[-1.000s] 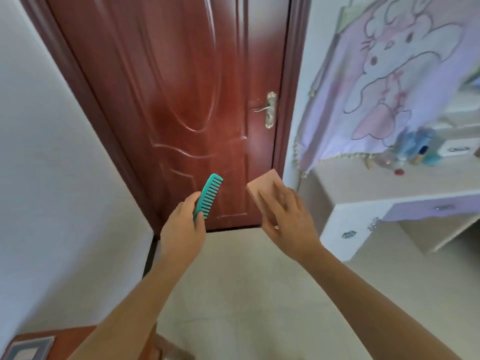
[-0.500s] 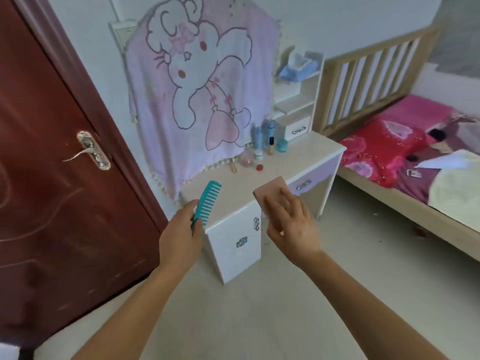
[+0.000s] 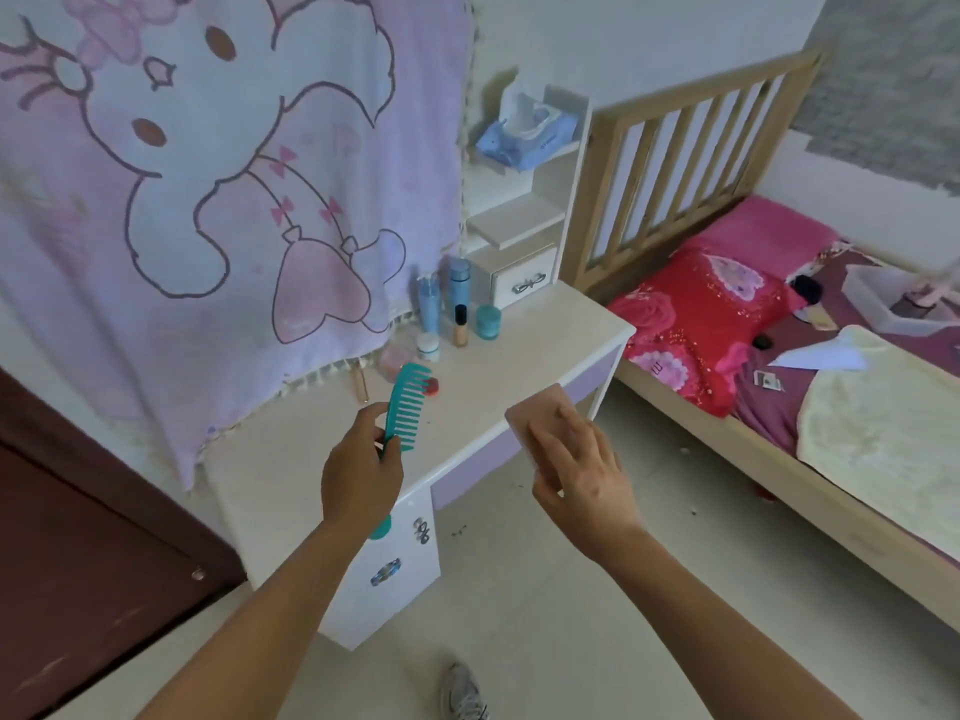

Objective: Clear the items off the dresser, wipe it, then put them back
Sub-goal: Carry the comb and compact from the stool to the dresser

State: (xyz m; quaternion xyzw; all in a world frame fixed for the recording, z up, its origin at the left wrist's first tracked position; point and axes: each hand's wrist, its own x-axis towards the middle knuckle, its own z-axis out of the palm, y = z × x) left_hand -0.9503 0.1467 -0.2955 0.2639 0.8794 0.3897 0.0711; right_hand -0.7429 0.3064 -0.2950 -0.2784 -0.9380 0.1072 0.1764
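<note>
The left hand (image 3: 361, 472) is closed around the handle of a teal comb (image 3: 408, 407). The comb stands almost straight up, with its wide teeth pointing to the right. A bit of its round teal end peeks out under the hand. The right hand (image 3: 576, 462) grips a flat pink block (image 3: 535, 413). It may be a sponge or a small box, but it is too blurry to tell. The fingers lie across its top face.

Both hands are held up in the air over the front edge of the dresser (image 3: 311, 459). Its surface is pale cream, its front is white, and it has a light purple drawer. Little shiny stickers sit on the white door.

Some things stand at the back of the surface. There are two tall light blue bottles (image 3: 457, 285), a small tan bottle with a black cap (image 3: 460, 327), a round teal jar (image 3: 488, 320), a small white jar (image 3: 427, 347) and a small red thing (image 3: 432, 388) just behind the comb. A little white drawer box (image 3: 522, 280) sits in the corner, and a blue pack of wipes (image 3: 524, 132) lies on the shelf above it.

A pink cloth with a bunny picture (image 3: 208, 200) hangs behind the dresser. A wooden bed (image 3: 727, 433) with red and pink bedding stands to the right. A dark red door (image 3: 78, 563) is on the left.
</note>
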